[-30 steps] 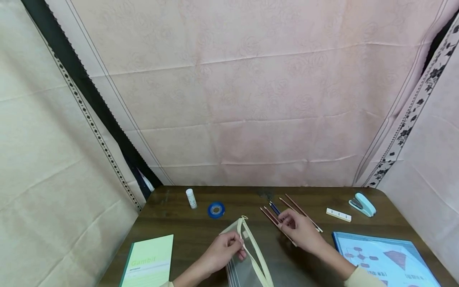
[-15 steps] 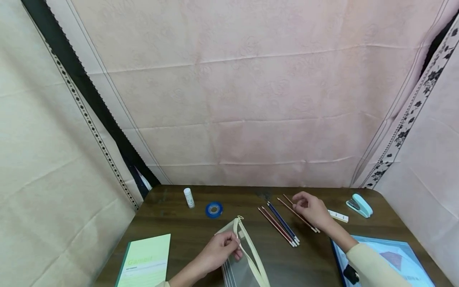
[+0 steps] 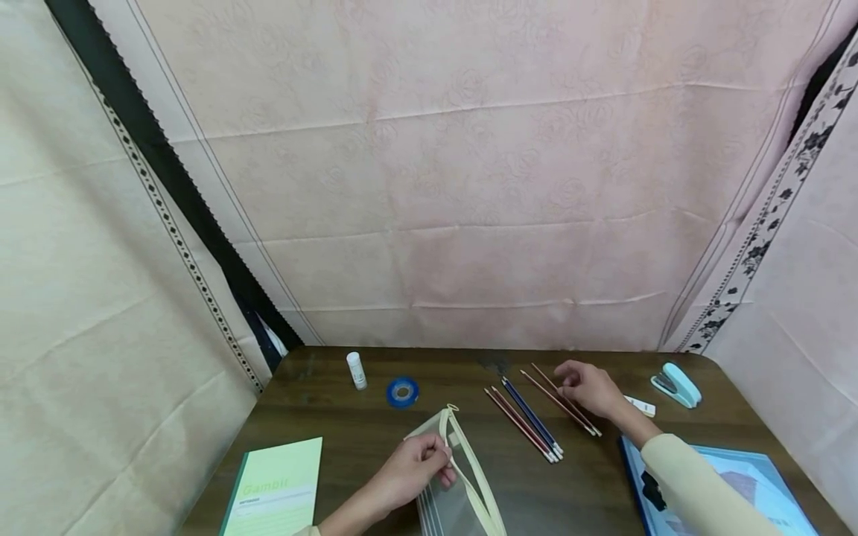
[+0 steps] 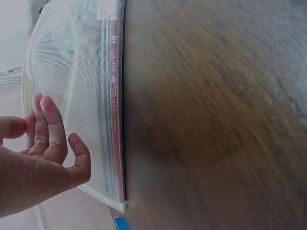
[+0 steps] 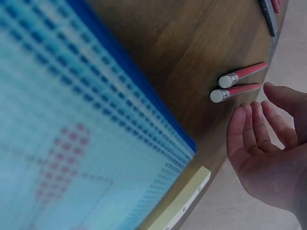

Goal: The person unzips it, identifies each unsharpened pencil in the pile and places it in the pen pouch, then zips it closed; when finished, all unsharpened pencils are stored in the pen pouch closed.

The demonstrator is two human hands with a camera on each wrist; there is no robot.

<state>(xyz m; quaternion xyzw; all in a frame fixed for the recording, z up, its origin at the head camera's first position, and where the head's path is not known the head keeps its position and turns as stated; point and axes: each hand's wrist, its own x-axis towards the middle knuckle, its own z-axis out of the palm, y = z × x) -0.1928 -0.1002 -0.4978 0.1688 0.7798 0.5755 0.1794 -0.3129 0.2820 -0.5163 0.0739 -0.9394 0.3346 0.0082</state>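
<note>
My left hand (image 3: 422, 470) pinches the cream edge of a see-through mesh zip pouch (image 3: 469, 484), holding its mouth partly apart. A red HB pencil (image 4: 115, 86) shows along the pouch's lower side in the left wrist view. My right hand (image 3: 590, 387) is beside two red pencils (image 5: 244, 72) with white ends; its fingers are loosely bent and nothing shows between them. Whether a fingertip touches the nearer pencil I cannot tell. Left of that pair lie blue pencils (image 3: 529, 413) alongside red pencils (image 3: 516, 424).
A glue stick (image 3: 357, 371) and a roll of blue tape (image 3: 403, 391) stand at the back left. A green notebook (image 3: 275, 484) lies front left. To the right are a white eraser-like block (image 3: 643, 407), a mint stapler (image 3: 677, 385) and a blue folder (image 3: 751, 476).
My right hand has moved from the left pencil group to the right and back, beside the two red pencils. The left hand keeps its hold on the pouch.
</note>
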